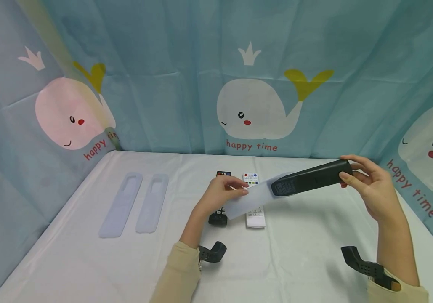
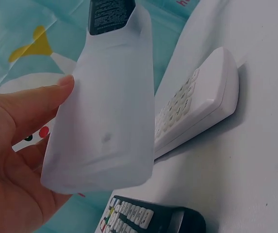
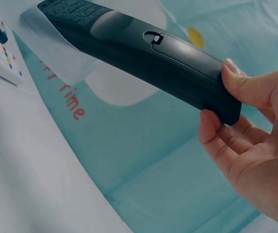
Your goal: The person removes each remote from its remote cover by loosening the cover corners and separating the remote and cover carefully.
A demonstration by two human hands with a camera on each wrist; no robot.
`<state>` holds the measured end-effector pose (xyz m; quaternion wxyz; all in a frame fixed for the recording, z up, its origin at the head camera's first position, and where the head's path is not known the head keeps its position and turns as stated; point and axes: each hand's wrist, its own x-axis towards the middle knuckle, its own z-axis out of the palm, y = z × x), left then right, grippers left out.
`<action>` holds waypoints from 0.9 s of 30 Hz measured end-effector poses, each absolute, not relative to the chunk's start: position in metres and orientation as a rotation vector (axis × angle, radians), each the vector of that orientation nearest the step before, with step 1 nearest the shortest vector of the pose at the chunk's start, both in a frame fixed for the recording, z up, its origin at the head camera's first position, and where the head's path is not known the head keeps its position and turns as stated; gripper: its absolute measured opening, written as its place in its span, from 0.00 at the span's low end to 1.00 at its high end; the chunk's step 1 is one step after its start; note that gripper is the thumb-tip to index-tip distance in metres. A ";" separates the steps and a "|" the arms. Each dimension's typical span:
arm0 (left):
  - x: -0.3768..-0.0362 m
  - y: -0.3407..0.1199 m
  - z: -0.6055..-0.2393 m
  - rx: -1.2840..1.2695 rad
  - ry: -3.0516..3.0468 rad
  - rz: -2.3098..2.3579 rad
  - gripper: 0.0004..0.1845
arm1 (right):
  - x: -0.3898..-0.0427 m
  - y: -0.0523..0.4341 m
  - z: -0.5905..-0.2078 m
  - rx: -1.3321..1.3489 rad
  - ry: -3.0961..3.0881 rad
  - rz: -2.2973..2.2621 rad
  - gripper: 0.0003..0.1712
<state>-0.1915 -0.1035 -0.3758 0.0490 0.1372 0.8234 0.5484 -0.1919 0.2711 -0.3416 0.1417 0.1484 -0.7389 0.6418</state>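
Note:
My right hand (image 1: pixel 371 185) grips one end of a black remote control (image 1: pixel 314 177), whose back with its battery cover faces the right wrist camera. The remote's other end sits partly inside a translucent silicone remote cover (image 1: pixel 252 200). My left hand (image 1: pixel 221 193) pinches that cover along its edge, thumb on the near face. Both are held above the table, tilted up to the right. Beneath them lie a white remote (image 1: pixel 256 219) and a dark remote (image 1: pixel 218 218), each partly hidden by the cover and left hand.
Two more translucent covers (image 1: pixel 121 206) lie flat side by side on the left of the white table (image 1: pixel 68 261). A blue curtain (image 1: pixel 171 113) with printed whales hangs behind and at both sides. Black camera mounts (image 1: pixel 212 252) sit on both wrists.

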 end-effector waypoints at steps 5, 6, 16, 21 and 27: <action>-0.190 -0.097 -0.374 0.408 2.494 1.683 0.11 | -0.192 0.269 -0.341 0.456 -2.121 1.857 0.29; -0.189 -0.096 -0.374 0.408 2.491 1.687 0.11 | -0.192 0.268 -0.341 0.462 -2.118 1.857 0.29; -0.188 -0.086 -0.376 0.399 2.501 1.694 0.12 | -0.191 0.264 -0.339 0.505 -2.079 1.886 0.30; -0.187 -0.082 -0.376 0.400 2.521 1.679 0.12 | -0.191 0.263 -0.339 0.528 -2.068 1.900 0.30; -0.187 -0.079 -0.376 0.437 2.533 1.659 0.13 | -0.191 0.261 -0.338 0.525 -2.086 1.880 0.30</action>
